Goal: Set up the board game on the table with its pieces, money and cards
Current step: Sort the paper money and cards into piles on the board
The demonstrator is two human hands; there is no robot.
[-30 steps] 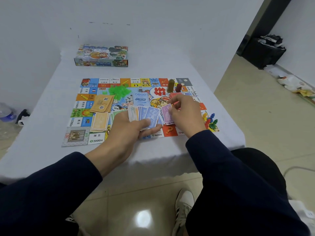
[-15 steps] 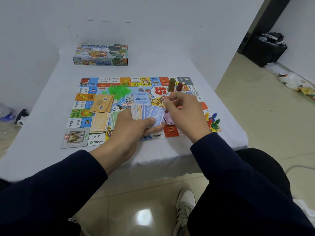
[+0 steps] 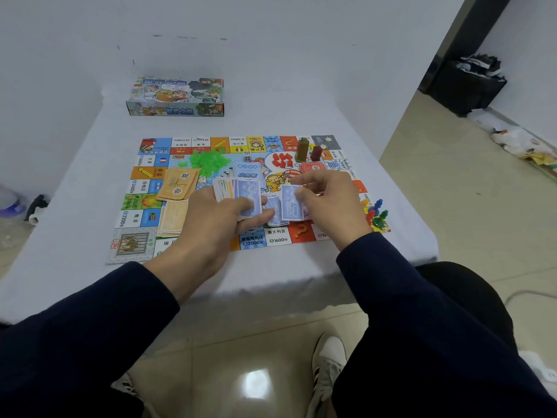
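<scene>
- Sorting the play money is the step in hand, I'd say: the board (image 3: 193, 164) is already flat on the bench (image 3: 301, 116), and most of the bits are sitting on it.
- Left hand (image 3: 217, 224) has its grip curled round a fanned stack of notes (image 3: 241, 191), blue one on top, thumb pressed across it, held just above the near middle of the board.
- Right hand (image 3: 328, 203) is pinching a single blue 2000 note (image 3: 291, 206) between thumb and fingertips, right beside the fan, over a small pile of notes (image 3: 272, 212) lying on the board.
- Tan card stacks (image 3: 177, 188) lie on the left side of the board. Green plastic houses (image 3: 208, 161) are heaped further back, red pieces (image 3: 283, 161) sit far centre, two tall blocks (image 3: 307, 150) stand far right, and the coloured pawns (image 3: 376, 214) are bunched at the right edge.
- Game box (image 3: 176, 96) is parked at the far end of the bench, well apart from the board.
- Next move, my guess: drop that blue note on the matching pile squarely, then peel the next one off the fan. Paper's thin and slippery, so a light pinch, one sheet at a time, or two could come off together.
</scene>
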